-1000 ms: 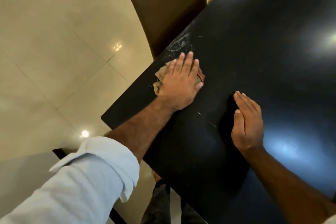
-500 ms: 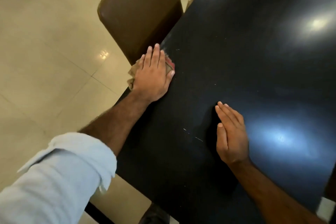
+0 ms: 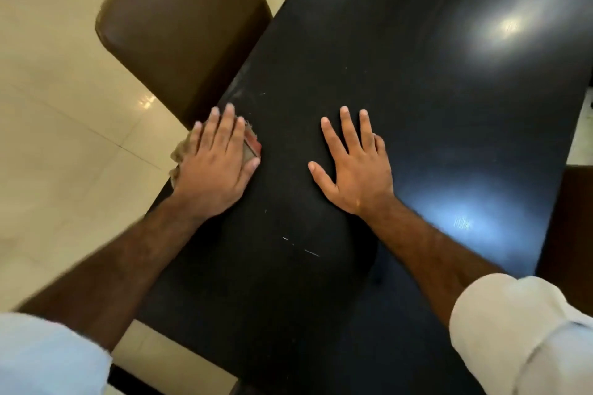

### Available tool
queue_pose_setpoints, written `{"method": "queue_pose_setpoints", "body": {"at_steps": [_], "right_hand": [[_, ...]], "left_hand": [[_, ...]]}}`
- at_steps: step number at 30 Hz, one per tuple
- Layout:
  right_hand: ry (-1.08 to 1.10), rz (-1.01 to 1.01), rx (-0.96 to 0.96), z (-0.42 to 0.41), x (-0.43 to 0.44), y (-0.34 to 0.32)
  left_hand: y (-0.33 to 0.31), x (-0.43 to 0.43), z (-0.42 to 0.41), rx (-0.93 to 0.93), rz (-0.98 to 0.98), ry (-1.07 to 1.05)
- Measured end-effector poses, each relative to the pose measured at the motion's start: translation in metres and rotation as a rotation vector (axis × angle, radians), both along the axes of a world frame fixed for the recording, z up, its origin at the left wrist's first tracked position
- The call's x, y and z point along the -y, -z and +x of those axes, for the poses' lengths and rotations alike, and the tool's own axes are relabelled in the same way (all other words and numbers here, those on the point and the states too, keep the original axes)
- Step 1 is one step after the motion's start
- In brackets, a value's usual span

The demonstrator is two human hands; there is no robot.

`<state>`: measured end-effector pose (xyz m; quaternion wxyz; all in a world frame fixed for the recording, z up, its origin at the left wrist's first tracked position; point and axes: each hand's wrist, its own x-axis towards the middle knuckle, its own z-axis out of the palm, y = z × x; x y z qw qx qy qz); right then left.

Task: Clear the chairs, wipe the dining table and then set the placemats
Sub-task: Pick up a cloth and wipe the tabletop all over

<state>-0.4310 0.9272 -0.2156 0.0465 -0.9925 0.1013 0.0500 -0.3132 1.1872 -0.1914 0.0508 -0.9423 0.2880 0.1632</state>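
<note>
Pressing tan cloth (image 3: 183, 151) flat under left hand (image 3: 215, 171), fingers straight, at left edge of black surface (image 3: 417, 74), just beside brown chair (image 3: 183, 26). Resting right hand (image 3: 356, 170) palm-down nearby, fingers spread, grasping nothing.

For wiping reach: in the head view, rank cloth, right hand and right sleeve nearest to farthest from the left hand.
1. cloth, under the left hand.
2. right hand, on the table, rightward.
3. right sleeve, bottom right.

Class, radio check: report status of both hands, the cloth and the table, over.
Left hand flat, pressing cloth at table edge. Right hand flat on table. Brown chair beside that edge.
</note>
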Motion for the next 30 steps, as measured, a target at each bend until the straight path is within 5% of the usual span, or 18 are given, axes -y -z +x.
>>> {"method": "queue_pose_setpoints", "body": {"at_steps": [6,12,21,25,30], "right_hand": [[-0.007,0.017,0.023,-0.002,0.003,0.004],[0.024,0.037,0.013,-0.001,0.002,0.004],[0.131,0.073,0.075,0.000,0.002,0.007],[0.322,0.215,0.223,-0.003,0.004,0.009],[0.439,0.330,0.357,-0.011,0.008,0.008]], "left_hand": [[0.004,0.092,0.033,0.071,-0.126,0.072],[-0.002,0.027,-0.034,-0.042,-0.070,0.271],[0.003,0.117,0.111,0.080,-0.130,0.088],[0.005,0.159,0.062,0.081,-0.191,0.312],[0.001,0.096,-0.021,0.008,-0.149,0.489]]}}
